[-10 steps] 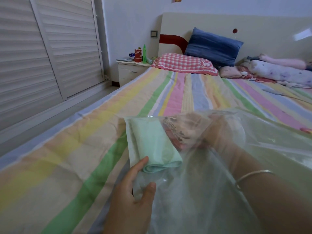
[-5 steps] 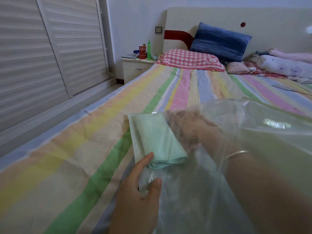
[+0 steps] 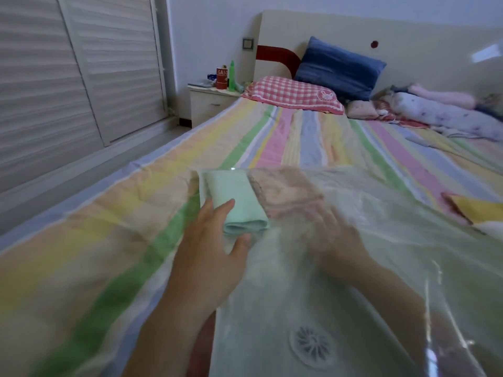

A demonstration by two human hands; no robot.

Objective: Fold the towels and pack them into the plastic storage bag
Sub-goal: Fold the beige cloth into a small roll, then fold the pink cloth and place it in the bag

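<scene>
- Left hand (image 3: 215,254) lies flat outside the plastic bag (image 3: 367,295), fingers straight, touching the folded green towel (image 3: 236,202) through the film.
- Right hand (image 3: 334,238), blurred, is inside the bag, fingers spread, gripping nothing.
- Both towels sit at the bag's far end, the patterned pink towel (image 3: 283,191) touching the green one.
- Bag lies on the striped bed (image 3: 81,240).

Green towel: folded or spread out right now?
Folded. The green towel lies as a compact bundle with stacked layers showing at its near end, touched by the left hand.

The left hand (image 3: 212,248) touches the green towel (image 3: 236,202) inside the plastic bag (image 3: 381,268); right hand (image 3: 337,238) blurred.
</scene>
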